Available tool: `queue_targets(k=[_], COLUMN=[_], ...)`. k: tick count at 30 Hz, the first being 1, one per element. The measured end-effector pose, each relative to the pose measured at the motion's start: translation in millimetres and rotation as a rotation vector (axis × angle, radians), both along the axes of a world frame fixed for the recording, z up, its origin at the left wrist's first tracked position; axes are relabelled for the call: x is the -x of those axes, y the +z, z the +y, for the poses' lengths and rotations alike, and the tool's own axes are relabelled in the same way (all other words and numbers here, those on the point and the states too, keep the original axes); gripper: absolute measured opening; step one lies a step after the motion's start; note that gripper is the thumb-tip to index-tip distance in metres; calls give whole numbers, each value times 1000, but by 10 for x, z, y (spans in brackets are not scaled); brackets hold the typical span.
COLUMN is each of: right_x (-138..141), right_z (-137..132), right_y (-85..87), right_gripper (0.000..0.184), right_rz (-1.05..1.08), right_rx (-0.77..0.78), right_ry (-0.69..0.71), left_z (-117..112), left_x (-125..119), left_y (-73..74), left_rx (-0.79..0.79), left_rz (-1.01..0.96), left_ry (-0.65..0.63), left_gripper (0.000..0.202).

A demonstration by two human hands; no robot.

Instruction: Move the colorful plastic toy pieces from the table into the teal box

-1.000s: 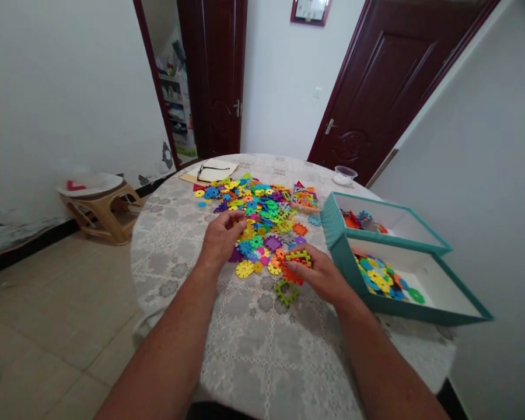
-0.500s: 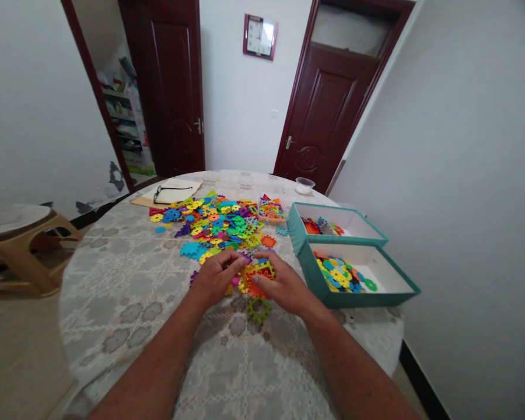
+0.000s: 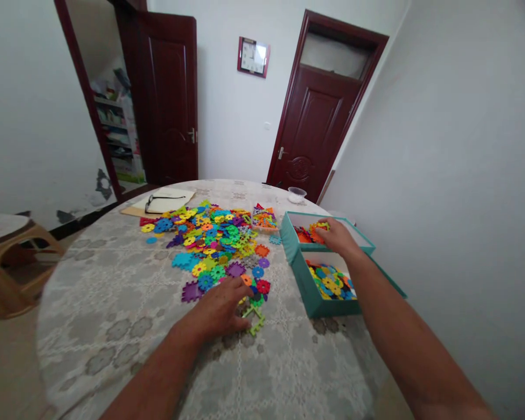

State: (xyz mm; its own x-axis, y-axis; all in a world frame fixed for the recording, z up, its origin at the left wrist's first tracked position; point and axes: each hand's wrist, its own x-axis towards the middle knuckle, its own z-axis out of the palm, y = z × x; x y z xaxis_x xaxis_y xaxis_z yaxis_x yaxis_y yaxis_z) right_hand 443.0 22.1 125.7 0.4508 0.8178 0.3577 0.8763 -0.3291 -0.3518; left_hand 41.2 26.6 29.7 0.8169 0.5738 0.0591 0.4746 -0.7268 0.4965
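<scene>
At the far compartment of the teal box (image 3: 304, 291), my right hand (image 3: 339, 238) is closed on orange and yellow plastic building pieces (image 3: 320, 231), their notched edges showing past the fingertips. My left hand (image 3: 223, 306) lies low over the table with thumb and fingers apart. Its thumb touches or nearly touches a lime-green square frame piece (image 3: 256, 322). Just beyond its fingers is a small cluster with a red flower-shaped piece (image 3: 263, 286) and an orange one (image 3: 246, 280). A purple square piece (image 3: 192, 291) sits to its left.
A large heap of colourful pieces (image 3: 219, 230) spreads across the table's middle. Behind it are a small filled tray (image 3: 265, 218), glasses (image 3: 164, 198) on paper, and a clear bowl (image 3: 296, 195). The box's near compartment holds flower-shaped pieces (image 3: 330, 280). A stool (image 3: 21, 262) stands left.
My right hand has moved right from the table's middle to the box, carrying the orange and yellow pieces. The left hand has come slightly nearer, beside the green frame. The view has shifted slightly.
</scene>
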Motion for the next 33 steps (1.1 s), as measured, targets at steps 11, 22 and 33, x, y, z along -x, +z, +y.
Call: queue_targets(k=[11,22,33], right_x=[-333,977,2201], right_z=[274,-504,-1097], right_y=[-83,49,-820], right_gripper=[56,31,40], right_rz=[-21,99,12], right_rx=[-27,-48,417], right_ry=[-185,460,666], left_z=[94,128,169], left_x=[-14,-17,24], left_y=[-68,-93,-68], left_rx=[-219,-202,-208], left_rz=[83,82,60], left_ry=[107,198,250], left_gripper=[34,25,22])
